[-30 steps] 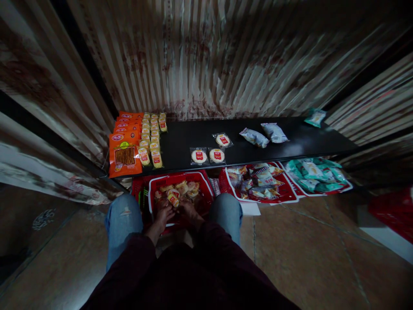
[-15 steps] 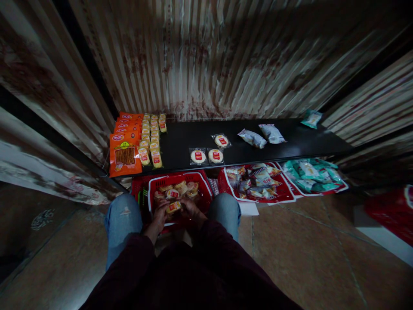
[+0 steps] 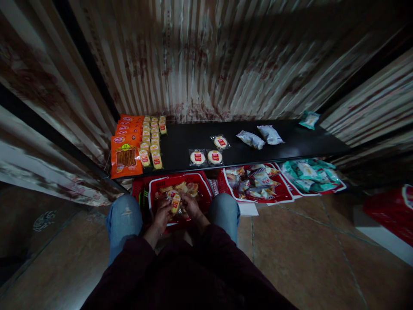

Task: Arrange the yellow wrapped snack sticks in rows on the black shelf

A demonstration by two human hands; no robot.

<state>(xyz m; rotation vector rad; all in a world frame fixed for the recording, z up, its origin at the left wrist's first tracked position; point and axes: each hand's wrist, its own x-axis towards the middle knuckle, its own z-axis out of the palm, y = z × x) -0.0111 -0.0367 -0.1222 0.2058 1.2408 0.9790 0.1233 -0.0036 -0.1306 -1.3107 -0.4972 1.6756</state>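
Observation:
Over the near red basket [image 3: 150, 202], a small wrapped yellow cake [image 3: 175, 203] with a red and orange label is between my hands. My left hand [image 3: 162, 215] is closed on its left side. On the other side, the fingers of my right hand [image 3: 191, 206] are bent against its wrapper; the fingertips are partly hidden. Below lie several wrapped round pastries [image 3: 192, 188] in the basket. On the black shelf [image 3: 187, 134] ahead, similar yellow cakes [image 3: 156, 160] stand in rows beside orange snack bags [image 3: 125, 157].
Three round white packets [image 3: 198, 157] lie mid-shelf. Farther right are two pale bags [image 3: 271, 134] and a teal packet [image 3: 309, 119]. Under the shelf stand a red basket of striped packets [image 3: 258, 183] and another with teal packets [image 3: 311, 172]. My knees [image 3: 124, 217] flank the near basket.
The yellow cake has turned from lying sideways to more upright between my hands and has risen slightly. Both hands have shifted a little with it.

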